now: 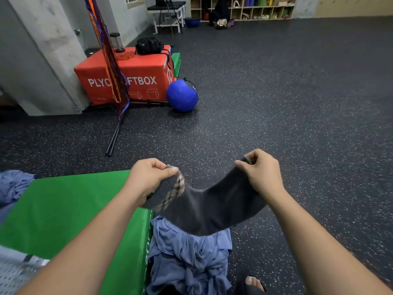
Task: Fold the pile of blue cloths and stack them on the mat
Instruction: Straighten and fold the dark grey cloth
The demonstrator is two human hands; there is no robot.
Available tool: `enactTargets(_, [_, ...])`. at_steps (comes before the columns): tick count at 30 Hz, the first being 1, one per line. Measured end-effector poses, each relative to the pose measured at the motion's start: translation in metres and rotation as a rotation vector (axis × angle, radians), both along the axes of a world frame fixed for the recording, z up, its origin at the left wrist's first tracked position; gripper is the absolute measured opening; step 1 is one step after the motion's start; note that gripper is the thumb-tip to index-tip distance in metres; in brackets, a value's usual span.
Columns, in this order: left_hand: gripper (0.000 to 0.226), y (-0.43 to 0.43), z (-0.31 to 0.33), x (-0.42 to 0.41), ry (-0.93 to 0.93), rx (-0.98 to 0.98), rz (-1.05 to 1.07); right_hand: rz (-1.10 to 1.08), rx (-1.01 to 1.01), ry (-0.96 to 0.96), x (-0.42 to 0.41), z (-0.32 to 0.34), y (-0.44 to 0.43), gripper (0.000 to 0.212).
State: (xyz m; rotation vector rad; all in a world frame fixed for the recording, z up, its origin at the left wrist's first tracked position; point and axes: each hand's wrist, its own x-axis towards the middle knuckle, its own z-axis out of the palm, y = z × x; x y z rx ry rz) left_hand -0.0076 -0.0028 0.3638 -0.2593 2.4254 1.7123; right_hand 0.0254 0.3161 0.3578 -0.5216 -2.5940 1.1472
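Stood over dark speckled gym flooring [297, 103], open ahead and to the right, so ample room for swinging arms there; crowded only far left by a red plyo box [127, 77] and a blue ball [181, 95]. Had the green mat [63, 209] low on the left, its right edge touching the pile of blue cloths [189, 258], probably so each folded piece needed only a short carry. Saw no folded stack on the visible mat; judged the task barely begun. Held one dark cloth [204, 209] stretched in the air above the pile, sagging mid-span, likely to find its edges before folding. Gripped one bunched end in the left hand [146, 177], fingers curled round it; pinched the other corner in the right hand [261, 169].
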Motion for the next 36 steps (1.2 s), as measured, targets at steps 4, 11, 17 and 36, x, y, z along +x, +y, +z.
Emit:
enactTargets(4, [0.032, 0.018, 0.001, 0.011, 0.042, -0.082, -0.063, 0.132, -0.068, -0.019, 0.013, 0.009, -0.034, 0.021])
enactTargets(11, [0.016, 0.035, 0.003, 0.023, 0.018, 0.0, -0.129, 0.285, -0.252, -0.083, 0.029, 0.009, -0.078, 0.012])
enactTargets(17, [0.026, 0.048, 0.003, 0.028, 0.16, -0.094, -0.109, 0.299, -0.505, -0.09, 0.035, 0.014, -0.087, 0.006])
enactTargets(36, [0.019, 0.06, 0.026, 0.042, 0.332, -0.021, -0.3, 0.343, -0.72, 0.034, 0.029, 0.014, -0.08, 0.047])
